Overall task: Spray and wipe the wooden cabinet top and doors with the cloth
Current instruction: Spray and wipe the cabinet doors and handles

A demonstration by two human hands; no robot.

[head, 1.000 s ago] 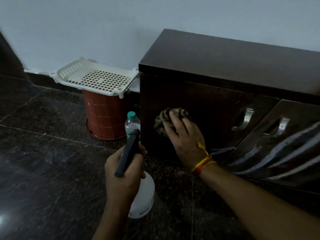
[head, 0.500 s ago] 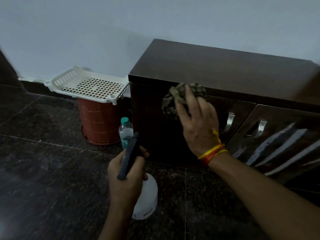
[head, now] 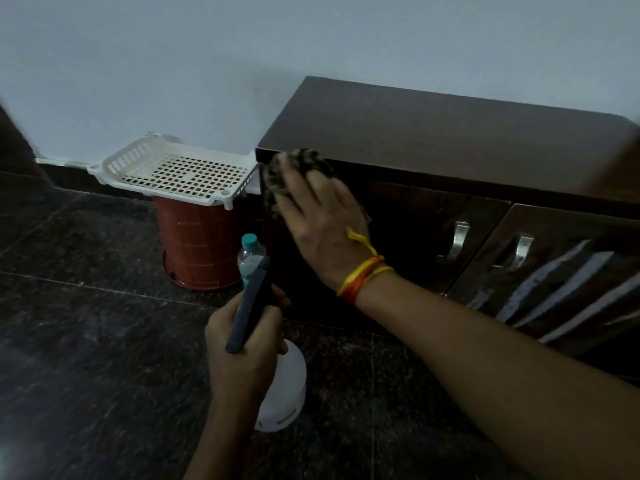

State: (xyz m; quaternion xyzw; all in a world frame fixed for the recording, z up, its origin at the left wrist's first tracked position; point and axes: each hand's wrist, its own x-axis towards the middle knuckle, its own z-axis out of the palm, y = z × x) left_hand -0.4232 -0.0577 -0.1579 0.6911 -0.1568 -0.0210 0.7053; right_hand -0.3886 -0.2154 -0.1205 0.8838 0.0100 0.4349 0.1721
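A dark wooden cabinet (head: 450,133) stands against the wall, with two doors and metal handles. My right hand (head: 322,223) presses a bunched patterned cloth (head: 277,174) against the upper left corner of the left door, fingers spread over it. My left hand (head: 242,344) grips a white spray bottle (head: 284,393) by its dark trigger head, held low in front of the cabinet's left end.
A white perforated tray (head: 180,171) lies on an upturned red bucket (head: 197,244) left of the cabinet. A small water bottle (head: 250,252) with a teal cap stands between the bucket and the cabinet. Dark polished stone floor (head: 86,341) spreads to the left.
My right hand has carried the cloth up the left door from its middle, then left to the top left corner. The spray bottle stays in my left hand.
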